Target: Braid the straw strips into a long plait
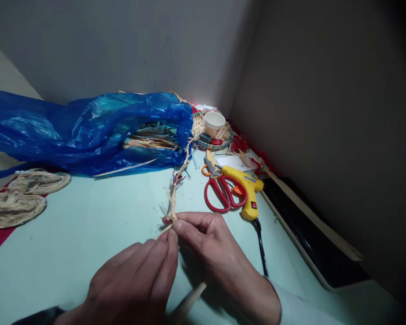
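A thin braided straw cord (176, 187) runs across the pale green table (88, 225) from the blue plastic bag (88, 126) toward me. My left hand (138, 282) and my right hand (216, 253) meet at the cord's near end, both pinching it between fingertips. A loose straw strip (189, 301) sticks out below my hands.
Red-handled scissors (223, 192) and a yellow glue gun (246, 187) lie right of the cord. A white cup (214, 123) sits on a woven tray (198, 124) at the back. Two flat woven straw pieces (20, 196) lie at the left. A black tray (311, 239) lines the right wall.
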A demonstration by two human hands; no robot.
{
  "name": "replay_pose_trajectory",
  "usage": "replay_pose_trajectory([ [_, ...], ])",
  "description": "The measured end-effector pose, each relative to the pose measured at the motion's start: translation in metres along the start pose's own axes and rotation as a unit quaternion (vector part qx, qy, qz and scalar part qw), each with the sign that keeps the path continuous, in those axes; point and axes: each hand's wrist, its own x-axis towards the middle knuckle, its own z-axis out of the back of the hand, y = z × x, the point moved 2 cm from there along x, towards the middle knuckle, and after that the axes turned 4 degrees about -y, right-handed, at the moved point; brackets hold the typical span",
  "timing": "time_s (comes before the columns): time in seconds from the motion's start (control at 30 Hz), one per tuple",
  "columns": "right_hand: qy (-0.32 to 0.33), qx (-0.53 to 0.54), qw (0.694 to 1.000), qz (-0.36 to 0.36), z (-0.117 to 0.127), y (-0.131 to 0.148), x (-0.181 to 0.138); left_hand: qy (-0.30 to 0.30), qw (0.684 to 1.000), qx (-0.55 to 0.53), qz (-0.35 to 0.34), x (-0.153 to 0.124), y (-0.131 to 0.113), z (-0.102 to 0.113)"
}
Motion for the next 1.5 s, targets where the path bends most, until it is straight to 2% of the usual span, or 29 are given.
replay_pose_trajectory([
  [0.1, -0.02, -0.037, 0.999, -0.009, 0.001, 0.002, -0.002, 0.026, 0.997, -0.066, 0.0, 0.009, 0.004, 0.006],
  [0.2, -0.02, -0.072, 0.997, -0.001, 0.003, 0.004, -0.003, 0.043, 0.97, -0.196, 0.141, 0.027, 0.021, 0.01],
  [0.23, -0.019, -0.081, 0.997, 0.006, 0.004, 0.004, -0.003, 0.058, 0.935, -0.257, 0.237, 0.032, 0.028, 0.009],
  [0.27, -0.015, -0.09, 0.996, 0.016, 0.004, 0.003, -0.003, 0.082, 0.884, -0.332, 0.319, 0.037, 0.033, 0.005],
  [0.3, -0.006, -0.099, 0.995, 0.028, 0.004, 0.003, -0.003, 0.124, 0.815, -0.425, 0.373, 0.04, 0.035, -0.001],
  [0.37, 0.02, -0.118, 0.992, 0.051, 0.004, 0.002, -0.003, 0.18, 0.669, -0.573, 0.437, 0.043, 0.032, -0.014],
  [0.4, 0.029, -0.131, 0.989, 0.059, 0.003, 0.002, -0.003, 0.186, 0.613, -0.617, 0.458, 0.043, 0.03, -0.02],
  [0.43, 0.033, -0.15, 0.986, 0.065, 0.003, 0.002, -0.003, 0.185, 0.569, -0.644, 0.477, 0.042, 0.028, -0.025],
  [0.47, 0.032, -0.175, 0.982, 0.068, 0.004, 0.002, -0.004, 0.18, 0.539, -0.658, 0.494, 0.041, 0.027, -0.029],
  [0.53, 0.025, -0.239, 0.968, 0.073, 0.004, 0.004, -0.006, 0.179, 0.507, -0.67, 0.512, 0.037, 0.025, -0.033],
  [0.63, 0.025, -0.336, 0.938, 0.082, 0.001, 0.009, -0.012, 0.175, 0.486, -0.678, 0.523, 0.032, 0.024, -0.032],
  [0.7, 0.01, -0.419, 0.905, 0.077, -0.003, 0.011, -0.017, 0.16, 0.485, -0.669, 0.54, 0.029, 0.025, -0.03],
  [0.77, -0.008, -0.537, 0.841, 0.061, -0.006, 0.01, -0.02, 0.151, 0.496, -0.646, 0.56, 0.027, 0.024, -0.028],
  [0.83, -0.014, -0.651, 0.757, 0.058, -0.008, 0.008, -0.022, 0.152, 0.522, -0.616, 0.569, 0.027, 0.024, -0.027],
  [0.9, -0.02, -0.714, 0.694, 0.094, -0.009, 0.005, -0.023, 0.163, 0.56, -0.583, 0.565, 0.028, 0.024, -0.026],
  [0.93, -0.027, -0.726, 0.675, 0.129, -0.01, 0.004, -0.023, 0.167, 0.581, -0.564, 0.562, 0.029, 0.024, -0.025],
  [1.0, -0.038, -0.722, 0.654, 0.221, -0.009, 0.0, -0.025, 0.161, 0.612, -0.533, 0.562, 0.031, 0.026, -0.024],
  [1.07, -0.033, -0.706, 0.636, 0.309, -0.009, -0.004, -0.026, 0.151, 0.62, -0.521, 0.567, 0.03, 0.026, -0.024],
  [1.17, -0.002, -0.691, 0.608, 0.392, -0.011, -0.01, -0.027, 0.152, 0.61, -0.537, 0.563, 0.026, 0.026, -0.025],
  [1.27, 0.0, -0.698, 0.573, 0.43, -0.015, -0.015, -0.026, 0.152, 0.582, -0.57, 0.559, 0.022, 0.026, -0.026],
  [1.33, -0.004, -0.694, 0.567, 0.443, -0.017, -0.017, -0.025, 0.148, 0.57, -0.582, 0.56, 0.021, 0.026, -0.025],
  [1.4, 0.003, -0.661, 0.593, 0.46, -0.019, -0.014, -0.026, 0.143, 0.566, -0.585, 0.562, 0.021, 0.027, -0.023],
  [1.43, 0.007, -0.637, 0.622, 0.456, -0.019, -0.011, -0.027, 0.138, 0.562, -0.589, 0.564, 0.022, 0.027, -0.022],
  [1.5, -0.012, -0.577, 0.712, 0.401, -0.015, -0.001, -0.027, 0.129, 0.547, -0.603, 0.566, 0.022, 0.028, -0.02],
])
